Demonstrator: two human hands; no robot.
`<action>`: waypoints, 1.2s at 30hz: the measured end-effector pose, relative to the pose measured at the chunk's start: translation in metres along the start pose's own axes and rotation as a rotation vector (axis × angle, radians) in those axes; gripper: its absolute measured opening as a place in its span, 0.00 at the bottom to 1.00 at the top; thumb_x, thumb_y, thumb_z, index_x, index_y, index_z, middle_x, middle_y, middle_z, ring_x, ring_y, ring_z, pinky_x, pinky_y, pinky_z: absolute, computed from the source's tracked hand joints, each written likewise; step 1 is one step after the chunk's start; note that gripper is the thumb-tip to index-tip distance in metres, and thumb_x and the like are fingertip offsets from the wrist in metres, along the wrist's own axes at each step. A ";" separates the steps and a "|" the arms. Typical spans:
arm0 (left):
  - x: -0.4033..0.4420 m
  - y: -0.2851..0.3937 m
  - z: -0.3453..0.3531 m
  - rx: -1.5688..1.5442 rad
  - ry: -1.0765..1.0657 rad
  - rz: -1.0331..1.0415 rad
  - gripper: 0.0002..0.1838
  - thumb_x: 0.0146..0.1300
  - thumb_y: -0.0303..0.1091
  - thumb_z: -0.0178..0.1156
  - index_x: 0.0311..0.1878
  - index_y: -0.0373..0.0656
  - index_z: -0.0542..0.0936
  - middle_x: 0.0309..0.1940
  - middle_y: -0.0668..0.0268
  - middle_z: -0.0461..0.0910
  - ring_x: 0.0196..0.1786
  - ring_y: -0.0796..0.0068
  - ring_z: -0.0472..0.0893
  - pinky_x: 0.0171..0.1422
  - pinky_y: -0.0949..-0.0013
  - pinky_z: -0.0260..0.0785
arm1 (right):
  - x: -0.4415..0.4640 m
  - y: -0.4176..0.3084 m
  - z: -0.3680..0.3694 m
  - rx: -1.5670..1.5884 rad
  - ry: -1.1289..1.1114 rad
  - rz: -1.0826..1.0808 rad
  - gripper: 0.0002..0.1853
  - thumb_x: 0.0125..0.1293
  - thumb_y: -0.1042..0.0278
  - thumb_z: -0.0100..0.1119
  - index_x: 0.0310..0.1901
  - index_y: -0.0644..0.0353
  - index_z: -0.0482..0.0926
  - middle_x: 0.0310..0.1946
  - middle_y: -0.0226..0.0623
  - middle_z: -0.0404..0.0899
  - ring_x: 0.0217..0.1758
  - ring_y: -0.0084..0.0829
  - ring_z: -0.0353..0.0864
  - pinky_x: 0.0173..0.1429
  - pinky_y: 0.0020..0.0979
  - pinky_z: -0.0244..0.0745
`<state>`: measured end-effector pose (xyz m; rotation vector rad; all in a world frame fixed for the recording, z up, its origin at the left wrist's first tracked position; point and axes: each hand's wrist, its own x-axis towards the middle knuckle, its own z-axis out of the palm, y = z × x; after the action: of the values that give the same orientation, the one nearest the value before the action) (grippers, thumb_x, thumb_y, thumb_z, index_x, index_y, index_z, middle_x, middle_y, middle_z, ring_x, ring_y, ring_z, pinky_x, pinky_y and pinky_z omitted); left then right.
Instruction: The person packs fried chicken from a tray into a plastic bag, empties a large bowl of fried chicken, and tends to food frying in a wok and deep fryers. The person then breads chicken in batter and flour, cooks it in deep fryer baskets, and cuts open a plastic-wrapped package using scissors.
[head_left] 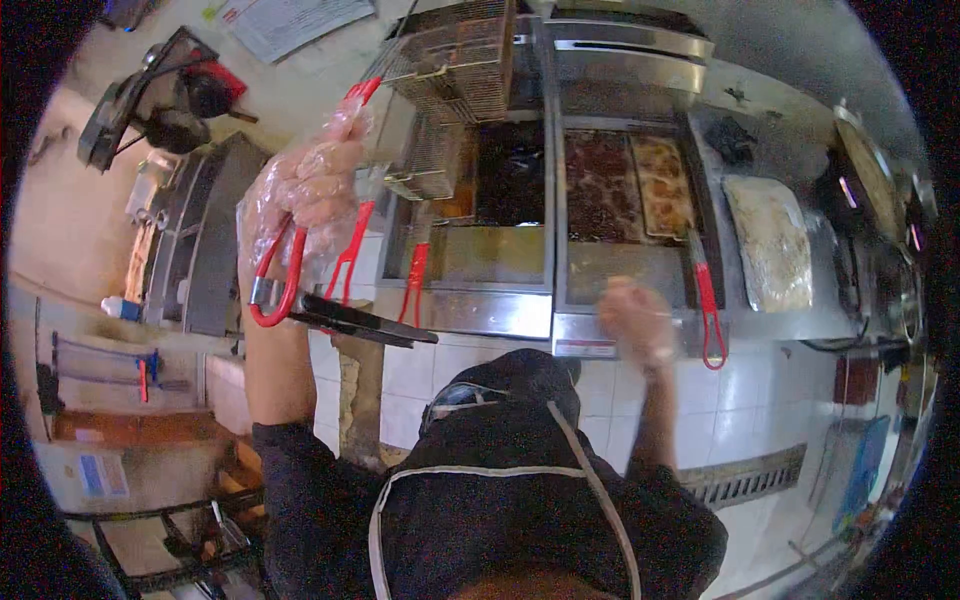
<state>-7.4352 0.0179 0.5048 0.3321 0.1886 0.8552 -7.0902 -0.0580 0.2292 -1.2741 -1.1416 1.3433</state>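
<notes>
My left hand [310, 190], in a clear plastic glove, is closed around the red handle of a raised wire fryer basket [460, 65] above the left fryer. A red loop [278, 290] shows below that hand, near a dark bar [365, 322]; I cannot tell whether they belong to the handle. A smaller basket part [420, 180] appears beneath the raised one. My right hand [638, 322], smeared by motion, is over the right fryer's front edge; its fingers look curled. Left of the right-hand red handle [708, 310], food fries in a submerged basket [660, 185].
Dark oil fills the left fryer [510, 175], while bubbling oil fills the right fryer [600, 175]. A pale rectangular tray [770, 245] lies to the right. More red handles [415, 280] hang over the front edge. Pans [205, 95] sit at upper left.
</notes>
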 end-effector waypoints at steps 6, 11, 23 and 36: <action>0.003 0.007 -0.009 0.014 0.104 0.037 0.07 0.70 0.30 0.37 0.46 0.37 0.62 0.18 0.72 0.61 0.15 0.84 0.61 0.18 0.77 0.56 | -0.026 -0.005 -0.124 -0.852 0.460 0.122 0.16 0.60 0.59 0.58 0.43 0.64 0.76 0.30 0.38 0.79 0.30 0.31 0.78 0.36 0.29 0.73; 0.029 -0.045 -0.018 0.077 0.061 -0.038 0.09 0.71 0.34 0.38 0.43 0.39 0.63 0.14 0.76 0.59 0.13 0.87 0.60 0.17 0.79 0.55 | -0.015 0.001 -0.117 0.168 0.035 0.498 0.14 0.58 0.61 0.60 0.43 0.58 0.75 0.18 0.25 0.68 0.20 0.19 0.68 0.23 0.22 0.63; 0.029 -0.104 -0.023 0.457 0.283 0.181 0.09 0.65 0.36 0.51 0.43 0.43 0.67 0.13 0.78 0.60 0.10 0.89 0.56 0.11 0.81 0.49 | 0.033 0.014 -0.112 0.548 -0.054 0.338 0.13 0.62 0.59 0.55 0.44 0.56 0.76 0.13 0.20 0.64 0.11 0.15 0.61 0.13 0.19 0.55; 0.012 -0.160 -0.077 0.523 0.301 0.075 0.08 0.65 0.38 0.51 0.42 0.45 0.71 0.13 0.79 0.60 0.10 0.88 0.58 0.11 0.80 0.50 | -0.054 -0.069 -0.086 0.979 -0.203 0.198 0.16 0.66 0.64 0.48 0.52 0.60 0.66 0.16 0.25 0.63 0.11 0.16 0.59 0.12 0.19 0.57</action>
<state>-7.3373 -0.0543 0.3751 0.7011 0.6891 0.9208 -7.0013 -0.0996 0.3021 -0.5347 -0.3439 1.8675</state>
